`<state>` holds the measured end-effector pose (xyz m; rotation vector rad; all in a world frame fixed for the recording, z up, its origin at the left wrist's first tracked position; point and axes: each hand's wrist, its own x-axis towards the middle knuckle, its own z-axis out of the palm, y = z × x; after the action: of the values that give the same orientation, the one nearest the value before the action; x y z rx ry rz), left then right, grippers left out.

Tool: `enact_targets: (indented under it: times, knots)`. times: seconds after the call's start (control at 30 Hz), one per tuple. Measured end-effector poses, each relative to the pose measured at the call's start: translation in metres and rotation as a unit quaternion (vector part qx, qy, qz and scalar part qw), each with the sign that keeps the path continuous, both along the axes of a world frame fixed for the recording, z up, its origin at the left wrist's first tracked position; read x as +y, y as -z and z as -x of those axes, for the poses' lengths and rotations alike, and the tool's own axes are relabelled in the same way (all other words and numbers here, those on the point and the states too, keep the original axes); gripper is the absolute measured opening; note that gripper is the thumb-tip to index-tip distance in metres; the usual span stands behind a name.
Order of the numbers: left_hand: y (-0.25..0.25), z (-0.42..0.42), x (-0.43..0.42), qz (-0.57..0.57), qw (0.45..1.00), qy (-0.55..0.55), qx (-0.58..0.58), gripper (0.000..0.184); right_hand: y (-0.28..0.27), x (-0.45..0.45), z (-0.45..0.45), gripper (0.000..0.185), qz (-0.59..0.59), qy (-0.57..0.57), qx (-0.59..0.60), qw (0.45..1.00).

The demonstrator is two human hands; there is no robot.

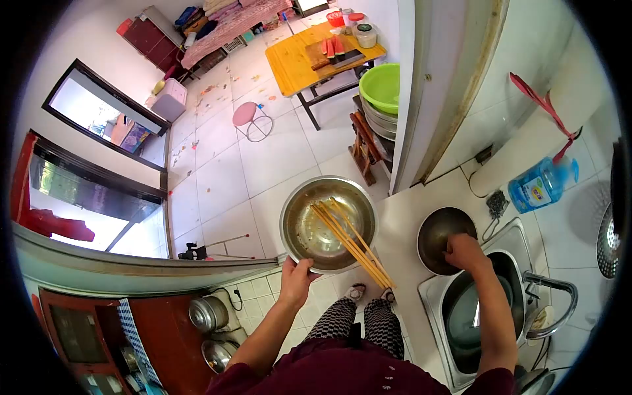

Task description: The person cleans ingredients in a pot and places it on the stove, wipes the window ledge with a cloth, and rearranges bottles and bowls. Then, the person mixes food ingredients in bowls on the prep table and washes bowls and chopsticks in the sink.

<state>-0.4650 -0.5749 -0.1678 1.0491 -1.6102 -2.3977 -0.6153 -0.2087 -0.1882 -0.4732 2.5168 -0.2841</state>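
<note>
A wide metal bowl (306, 237) is held by its near rim in my left hand (296, 280), with the thumb over the edge. Several wooden chopsticks (352, 243) lie in it and stick out over its right rim. On the counter at the right stands a dark round bowl (434, 240). My right hand (464, 251) reaches over that bowl's right side, fingers bent down into it. Whether those fingers grip the rim or something inside is hidden.
A sink (431, 316) with a basin inside and a curved faucet (571, 296) is at lower right. A blue bottle (536, 187) hangs on the wall. Beyond the doorway are a yellow table (284, 66), a pink stool (244, 114) and a green basin (382, 85).
</note>
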Motion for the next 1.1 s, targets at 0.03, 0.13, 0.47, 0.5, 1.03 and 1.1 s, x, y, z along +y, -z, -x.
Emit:
enact_targets:
  times: [0.03, 0.13, 0.47, 0.5, 1.03, 1.1]
  knots:
    - [-0.001, 0.002, 0.003, 0.003, 1.0, 0.01, -0.009, 0.031, -0.009, 0.003, -0.003, 0.015, 0.091, 0.052, 0.0, 0.994]
    - [-0.011, 0.006, 0.014, -0.006, 1.0, 0.02, -0.014, 0.032, -0.075, -0.005, -0.017, 0.017, 0.36, 0.171, -0.076, 0.914]
    - [-0.017, 0.033, 0.059, -0.05, 0.988, 0.147, 0.012, 0.031, -0.241, -0.048, -0.109, 0.012, 0.843, -0.144, -0.026, 0.517]
    - [-0.021, 0.036, 0.062, -0.046, 0.987, 0.153, 0.008, 0.029, -0.247, -0.055, -0.116, 0.008, 0.885, -0.13, 0.017, 0.446]
    - [0.003, 0.067, 0.149, -0.093, 0.941, 0.326, 0.007, 0.027, -0.194, 0.031, -0.218, 0.038, 0.835, 0.266, 0.175, 0.449]
    - [0.01, 0.067, 0.156, -0.085, 0.939, 0.333, -0.017, 0.03, -0.176, 0.042, -0.245, 0.037, 0.826, 0.312, 0.201, 0.425]
